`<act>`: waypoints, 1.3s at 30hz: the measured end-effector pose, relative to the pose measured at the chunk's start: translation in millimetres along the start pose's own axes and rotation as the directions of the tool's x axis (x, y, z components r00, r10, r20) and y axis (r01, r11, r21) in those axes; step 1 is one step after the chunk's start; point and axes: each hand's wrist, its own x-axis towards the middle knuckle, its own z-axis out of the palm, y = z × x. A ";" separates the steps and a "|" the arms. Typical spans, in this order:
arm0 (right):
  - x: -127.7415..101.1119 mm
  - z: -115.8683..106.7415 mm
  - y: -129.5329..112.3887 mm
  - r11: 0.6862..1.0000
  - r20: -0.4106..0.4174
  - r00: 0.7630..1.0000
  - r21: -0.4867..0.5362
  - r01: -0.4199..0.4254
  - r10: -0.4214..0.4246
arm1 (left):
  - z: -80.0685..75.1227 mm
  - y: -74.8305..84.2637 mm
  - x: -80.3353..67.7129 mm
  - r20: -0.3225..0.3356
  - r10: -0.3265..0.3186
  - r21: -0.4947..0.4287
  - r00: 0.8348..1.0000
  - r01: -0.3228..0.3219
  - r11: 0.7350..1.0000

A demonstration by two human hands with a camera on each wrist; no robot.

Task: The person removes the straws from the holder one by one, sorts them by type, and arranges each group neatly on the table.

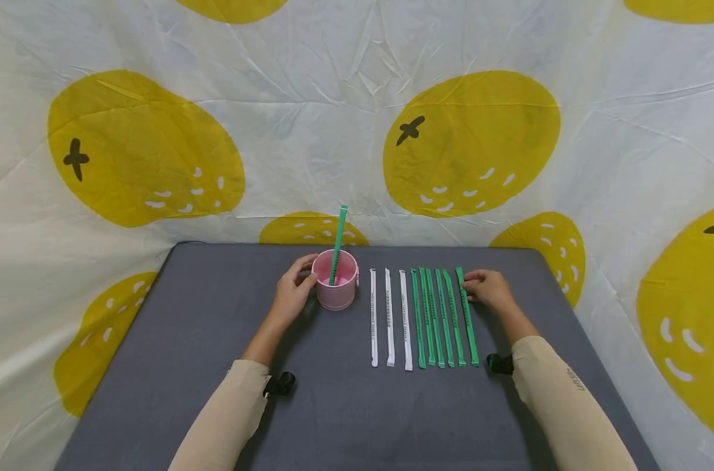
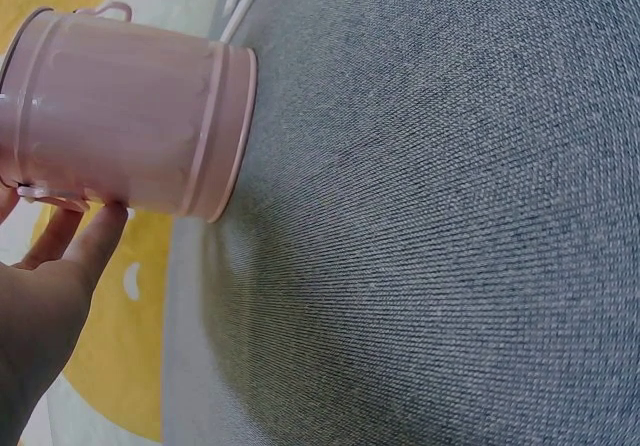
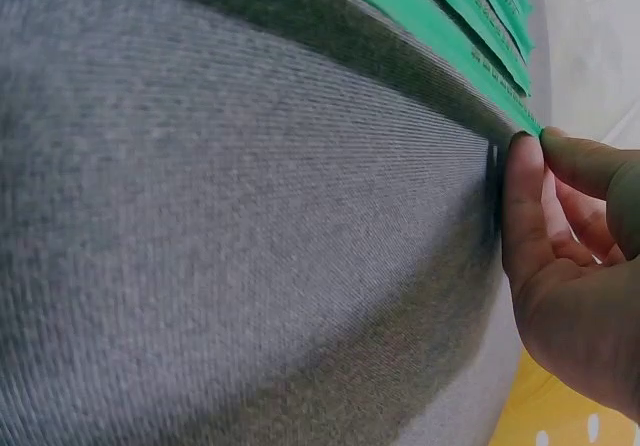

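Observation:
A pink bucket (image 1: 336,297) with small side handles stands upright on the table. One green wrapped straw (image 1: 338,242) leans inside it and sticks up above the rim. My left hand (image 1: 292,291) holds the bucket's left side, the thumb in front and the fingers (image 2: 98,244) against the wall near a handle. To the right lies a row of narrow wrapped straws, three white straws (image 1: 389,317) and then several green straws (image 1: 433,317). With thumb and finger, my right hand (image 1: 491,288) pinches the upper part of the rightmost green straw (image 1: 467,320), whose lower end lies near the table.
The dark grey table (image 1: 345,418) ends at a white cloth backdrop (image 1: 333,150) printed with yellow fruit. Black wrist cameras (image 1: 281,384) sit under both sleeves, low over the table.

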 end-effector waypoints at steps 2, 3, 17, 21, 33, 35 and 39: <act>-0.5 2.2 0.3 1.000 -0.004 1.000 0.001 -0.002 0.002 | 0.0 -1.3 0.1 -0.002 -0.002 -0.002 1.000 0.002 1.000; -0.9 3.2 0.2 1.000 -0.008 1.000 0.001 -0.006 0.006 | 0.0 -2.0 0.2 -0.001 -0.003 -0.005 1.000 0.003 1.000; -3.5 9.6 -6.0 0.987 -0.049 0.997 -0.152 0.048 -0.056 | -0.6 -3.2 0.3 -0.001 -0.007 -0.016 1.000 0.007 1.000; -5.1 9.8 -7.3 0.983 -0.053 0.996 -0.176 0.056 -0.066 | -0.5 -3.7 -0.3 0.002 -0.011 -0.020 1.000 0.011 1.000; -3.5 2.9 -20.4 0.960 -0.104 0.984 -0.256 0.117 -0.147 | 1.0 -5.8 0.1 0.002 -0.011 -0.054 1.000 0.011 0.998; -4.3 5.3 -31.2 0.956 -0.099 0.978 -0.250 0.152 -0.182 | 0.6 -5.0 -0.1 0.004 -0.008 -0.053 1.000 0.009 0.999; -5.3 19.4 -61.5 0.955 -0.069 0.965 -0.173 0.239 -0.254 | -0.9 -3.5 -0.7 -0.002 -0.004 -0.044 1.000 0.004 0.999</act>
